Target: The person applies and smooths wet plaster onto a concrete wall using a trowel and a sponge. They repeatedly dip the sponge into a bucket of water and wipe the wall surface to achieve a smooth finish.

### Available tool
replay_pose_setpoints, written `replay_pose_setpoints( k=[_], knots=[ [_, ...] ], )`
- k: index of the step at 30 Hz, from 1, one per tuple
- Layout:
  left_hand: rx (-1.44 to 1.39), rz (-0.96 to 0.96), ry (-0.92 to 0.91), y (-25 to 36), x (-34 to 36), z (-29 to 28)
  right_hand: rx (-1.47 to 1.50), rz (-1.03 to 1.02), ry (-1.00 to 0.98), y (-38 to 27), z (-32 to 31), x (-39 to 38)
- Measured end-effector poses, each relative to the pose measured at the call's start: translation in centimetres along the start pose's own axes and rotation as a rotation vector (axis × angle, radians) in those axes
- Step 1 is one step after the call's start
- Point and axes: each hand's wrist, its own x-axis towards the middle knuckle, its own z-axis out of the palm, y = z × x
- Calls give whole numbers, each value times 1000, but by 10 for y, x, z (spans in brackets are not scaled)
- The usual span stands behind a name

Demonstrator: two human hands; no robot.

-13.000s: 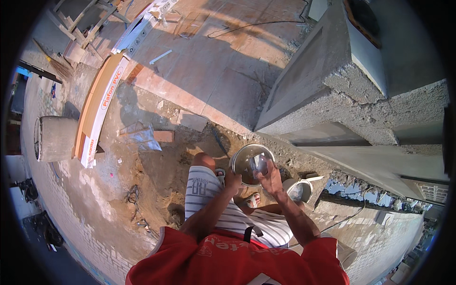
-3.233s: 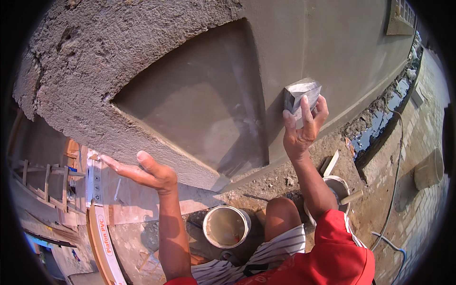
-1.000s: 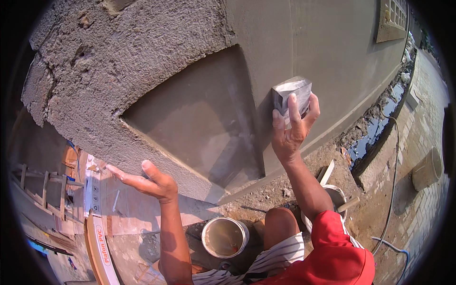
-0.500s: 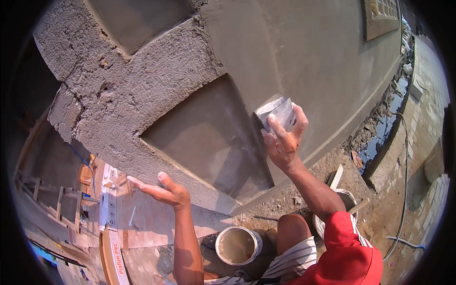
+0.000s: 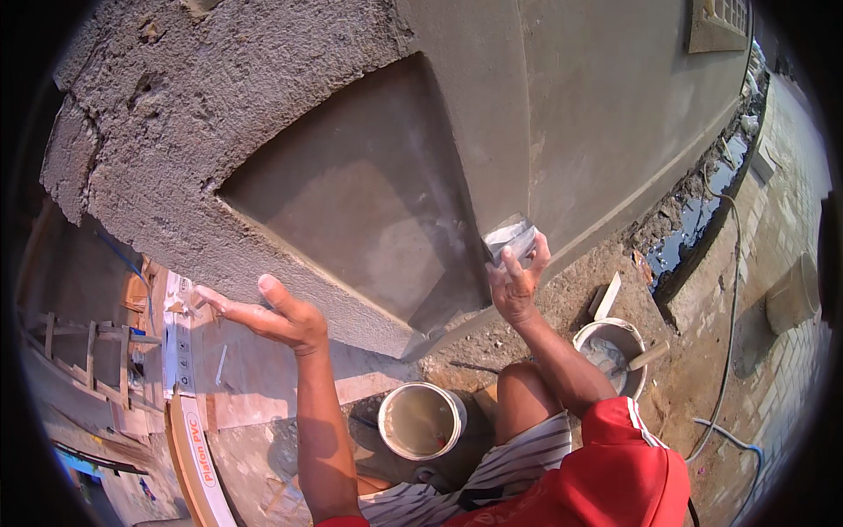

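Observation:
In my right hand is a grey-and-white folded piece, like paper or plastic film. The fingers and thumb grip it at the right edge of a sunken, smooth triangular panel in the plastered wall. My left hand is held up with nothing in it, its fingers stretched out and the thumb apart. White dust coats its fingertips, and it shows in front of the lower rim of the rough grey plaster band. Paler patches mark the panel's lower part.
Between my arms stands a bucket of murky water. Right of my knee is a second bucket with grey contents and a wooden handle. A hose crosses the ground beside a wet ditch. Long cartons lie at left.
The view has shifted, so the wall sits higher and more to the left. My right hand is lower along the panel's right edge, still gripping the folded piece. My left hand stays raised and open.

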Motion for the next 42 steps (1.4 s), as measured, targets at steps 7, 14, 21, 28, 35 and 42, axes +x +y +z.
replay_pose_setpoints(
  k=[7, 14, 21, 28, 35, 42],
  knots=[
    [-9, 29, 7, -7, 0, 3, 19, -80, 79, -15, 0, 95],
    [101, 24, 2, -5, 3, -9, -56, -209, 158, -62, 3, 213],
    [27, 6, -12, -1, 0, 3, -121, 141, -19, 28, -4, -79],
    [13, 63, -13, -6, 4, -2, -56, -150, 67, -54, 4, 157],
    [-5, 55, -4, -8, 0, -2, -190, -20, 282, -81, 21, 180],
    [18, 87, -6, -5, 3, 1, 8, 1095, 414, -10, 42, -106]
  ],
)
